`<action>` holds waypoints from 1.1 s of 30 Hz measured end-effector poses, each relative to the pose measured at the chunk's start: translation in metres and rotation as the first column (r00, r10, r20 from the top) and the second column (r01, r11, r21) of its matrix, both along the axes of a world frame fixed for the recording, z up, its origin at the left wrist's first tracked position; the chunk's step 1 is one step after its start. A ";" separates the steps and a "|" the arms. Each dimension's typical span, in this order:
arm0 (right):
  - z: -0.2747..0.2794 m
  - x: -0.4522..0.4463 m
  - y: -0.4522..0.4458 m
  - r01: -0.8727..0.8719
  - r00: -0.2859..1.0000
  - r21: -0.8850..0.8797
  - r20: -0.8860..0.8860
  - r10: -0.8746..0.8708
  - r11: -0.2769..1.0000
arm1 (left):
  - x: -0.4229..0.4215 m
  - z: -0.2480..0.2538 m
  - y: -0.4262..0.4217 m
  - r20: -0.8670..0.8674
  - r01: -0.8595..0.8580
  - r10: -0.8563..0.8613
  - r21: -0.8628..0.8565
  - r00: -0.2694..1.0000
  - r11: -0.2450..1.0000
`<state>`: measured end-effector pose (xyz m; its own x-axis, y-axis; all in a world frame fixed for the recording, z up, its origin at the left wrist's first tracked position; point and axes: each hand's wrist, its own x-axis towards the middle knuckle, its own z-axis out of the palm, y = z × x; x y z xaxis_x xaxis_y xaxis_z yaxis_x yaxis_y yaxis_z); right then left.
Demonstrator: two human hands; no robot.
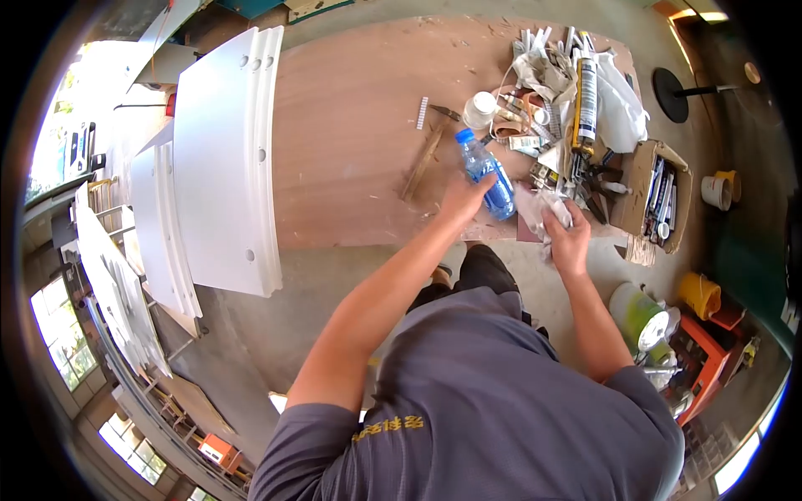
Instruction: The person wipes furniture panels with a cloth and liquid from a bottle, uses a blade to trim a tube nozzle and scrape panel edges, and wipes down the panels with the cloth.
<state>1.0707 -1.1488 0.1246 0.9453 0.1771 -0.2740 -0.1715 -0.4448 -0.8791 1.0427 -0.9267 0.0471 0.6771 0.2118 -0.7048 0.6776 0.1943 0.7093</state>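
Note:
My left hand is wrapped round a plastic bottle with a blue cap and blue label, tilted over the near edge of the brown table. In my right hand is a crumpled whitish rag, pinched between thumb and fingers just right of the bottle. A hammer with a wooden handle lies on the table left of the bottle. Just beyond the bottle stands a white tub. A caulking gun holding a tube lies beyond my right hand.
Large white panels stand along the table's left end. A cardboard box of tubes sits at its right end. Several tools, wrappers and a white plastic bag clutter the right side. A green-and-white bucket and an orange rack are on the floor.

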 end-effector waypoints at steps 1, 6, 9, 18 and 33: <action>0.003 -0.001 -0.006 0.008 1.000 -0.004 -0.006 -0.008 1.000 | 0.013 -0.020 -0.009 0.095 -0.067 0.065 0.018 0.993 0.998; 0.026 -0.003 -0.027 -0.023 1.000 0.016 -0.007 0.023 1.000 | 0.032 -0.036 -0.012 -0.113 0.015 0.040 0.447 0.993 0.894; 0.030 0.003 -0.033 -0.059 0.997 0.091 -0.038 0.063 0.994 | 0.000 0.002 0.027 0.296 0.023 0.048 -0.230 0.954 0.973; 0.121 0.021 0.085 -0.617 0.754 -0.023 0.272 0.598 0.787 | -0.089 0.139 0.070 0.341 -0.055 -0.191 0.597 0.920 0.800; 0.175 -0.218 0.229 -0.849 -0.528 -0.345 0.591 0.610 -0.400 | -0.399 0.176 -0.061 0.522 -0.597 0.504 0.802 0.688 -0.015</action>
